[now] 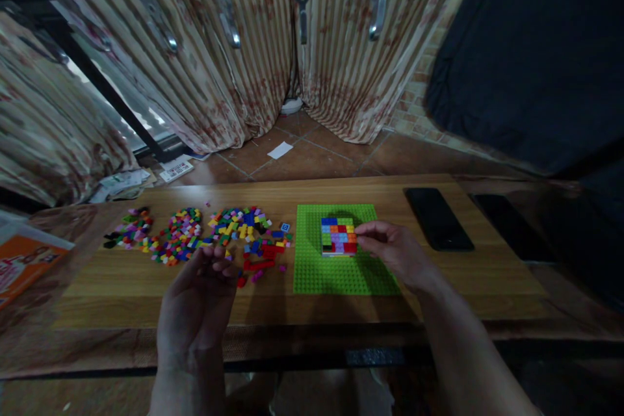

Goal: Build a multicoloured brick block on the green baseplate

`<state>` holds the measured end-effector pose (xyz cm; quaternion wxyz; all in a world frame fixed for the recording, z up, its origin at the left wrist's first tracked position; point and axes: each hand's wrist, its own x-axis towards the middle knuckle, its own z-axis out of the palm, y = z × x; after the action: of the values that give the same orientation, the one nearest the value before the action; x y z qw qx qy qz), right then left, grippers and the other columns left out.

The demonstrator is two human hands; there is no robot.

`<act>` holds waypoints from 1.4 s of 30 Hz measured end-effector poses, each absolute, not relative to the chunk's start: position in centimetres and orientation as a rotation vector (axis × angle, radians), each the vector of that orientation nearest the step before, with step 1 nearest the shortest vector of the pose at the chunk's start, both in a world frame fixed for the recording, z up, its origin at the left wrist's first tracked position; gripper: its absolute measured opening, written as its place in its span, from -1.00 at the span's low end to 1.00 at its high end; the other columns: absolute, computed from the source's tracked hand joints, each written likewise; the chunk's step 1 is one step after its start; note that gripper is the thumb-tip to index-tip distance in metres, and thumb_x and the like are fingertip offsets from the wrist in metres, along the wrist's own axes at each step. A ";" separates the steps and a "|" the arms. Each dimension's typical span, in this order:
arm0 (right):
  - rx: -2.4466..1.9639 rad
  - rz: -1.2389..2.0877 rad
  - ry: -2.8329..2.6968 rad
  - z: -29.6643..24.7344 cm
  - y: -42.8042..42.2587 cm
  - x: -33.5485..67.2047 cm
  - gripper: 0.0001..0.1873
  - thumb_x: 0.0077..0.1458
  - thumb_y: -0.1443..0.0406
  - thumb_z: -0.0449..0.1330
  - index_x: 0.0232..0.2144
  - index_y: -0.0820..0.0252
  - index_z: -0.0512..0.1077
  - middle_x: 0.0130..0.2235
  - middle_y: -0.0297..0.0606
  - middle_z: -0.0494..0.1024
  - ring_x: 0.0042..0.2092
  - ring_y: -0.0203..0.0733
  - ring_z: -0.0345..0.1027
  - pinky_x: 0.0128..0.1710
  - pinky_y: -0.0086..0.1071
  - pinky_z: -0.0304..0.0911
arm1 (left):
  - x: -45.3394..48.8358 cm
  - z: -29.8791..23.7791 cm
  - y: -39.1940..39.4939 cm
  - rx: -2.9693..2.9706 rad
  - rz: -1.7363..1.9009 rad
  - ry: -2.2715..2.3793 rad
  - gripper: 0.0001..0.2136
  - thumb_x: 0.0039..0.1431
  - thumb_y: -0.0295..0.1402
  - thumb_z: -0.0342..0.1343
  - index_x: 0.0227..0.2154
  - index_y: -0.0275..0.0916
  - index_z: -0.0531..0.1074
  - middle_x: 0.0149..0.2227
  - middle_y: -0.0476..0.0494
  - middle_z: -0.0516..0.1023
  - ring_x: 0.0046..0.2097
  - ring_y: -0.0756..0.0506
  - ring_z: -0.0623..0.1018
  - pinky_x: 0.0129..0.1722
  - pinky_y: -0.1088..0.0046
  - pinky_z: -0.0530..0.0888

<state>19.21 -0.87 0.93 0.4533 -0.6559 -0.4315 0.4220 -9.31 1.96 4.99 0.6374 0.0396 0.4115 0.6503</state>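
A small layered block of multicoloured toy bricks (338, 238) stands on the green studded baseplate (312, 276). My right hand (392, 250) reaches in from the right, thumb and index finger pinched at the block's right edge. An orange toy brick (351, 238) shows at those fingertips; whether it sits fully on the block I cannot tell. My left hand (199, 296) hovers palm up before the loose bricks, its fingers loosely curled and nothing visible in them. Close to it lie red brick pieces (259, 264) and a pile of mixed small bricks (182, 234).
More loose bricks (238, 224) spread over the left half of the wooden table (127, 296). A black phone (439, 218) lies right of the baseplate, and another dark flat device (509, 224) beyond it. An orange and white package (29, 257) is at far left.
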 end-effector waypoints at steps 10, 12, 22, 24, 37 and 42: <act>-1.752 0.992 -1.058 0.7 -0.9 19.2 -0.68 -0.01 0.07 0.18 -0.33 0.19 0.50 -0.39 -0.23 0.58 -0.39 -0.16 0.43 -0.40 -0.31 0.26 | -9.5 4.8 2.1 0.095 1.466 0.939 -0.74 0.27 -0.54 -0.15 -0.48 -0.34 0.38 -0.50 -0.06 0.44 -0.54 0.08 0.43 -0.58 0.61 0.41; -1.777 0.976 -1.042 0.5 -0.8 19.1 -0.62 0.02 0.02 0.15 -0.30 0.20 0.49 -0.34 -0.20 0.58 -0.36 -0.14 0.46 -0.39 -0.29 0.29 | -9.4 4.8 2.0 0.102 1.462 0.937 -0.74 0.28 -0.53 -0.15 -0.47 -0.35 0.38 -0.49 -0.06 0.45 -0.54 0.08 0.43 -0.58 0.61 0.41; -1.938 0.826 -1.133 -1.3 0.1 18.1 -0.30 0.02 -0.07 0.20 0.07 0.28 0.35 -0.24 -0.06 0.58 -0.24 -0.02 0.48 -0.18 -0.14 0.29 | -9.3 5.0 1.9 0.087 1.457 0.931 -0.75 0.27 -0.54 -0.15 -0.47 -0.34 0.38 -0.49 -0.06 0.44 -0.53 0.08 0.41 -0.57 0.61 0.41; -1.943 0.825 -1.101 -1.6 0.3 18.0 -0.34 0.00 -0.05 0.22 0.04 0.25 0.38 -0.23 -0.06 0.59 -0.23 -0.02 0.48 -0.15 -0.13 0.29 | -9.3 5.0 1.8 0.081 1.458 0.928 -0.75 0.27 -0.54 -0.14 -0.47 -0.34 0.38 -0.49 -0.06 0.45 -0.53 0.08 0.42 -0.57 0.61 0.41; -1.773 0.920 -0.937 -3.7 0.9 18.1 -0.45 -0.09 -0.01 0.29 -0.10 0.18 0.48 -0.32 -0.20 0.59 -0.28 -0.14 0.48 -0.24 -0.24 0.35 | -9.1 4.9 1.9 0.091 1.430 0.942 -0.73 0.29 -0.51 -0.15 -0.47 -0.36 0.39 -0.48 -0.07 0.45 -0.53 0.08 0.42 -0.57 0.60 0.42; -1.752 0.894 -0.938 -3.5 1.2 17.7 -0.49 -0.10 0.03 0.30 -0.11 0.16 0.48 -0.36 -0.25 0.57 -0.31 -0.16 0.47 -0.26 -0.26 0.34 | -9.1 4.6 1.9 0.107 1.424 0.935 -0.75 0.28 -0.52 -0.14 -0.46 -0.36 0.39 -0.48 -0.07 0.44 -0.52 0.08 0.42 -0.56 0.60 0.42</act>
<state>17.66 1.16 -3.54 0.4629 -0.7126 -0.3816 0.3637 -9.05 1.94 4.59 0.6573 0.0472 0.4129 0.6287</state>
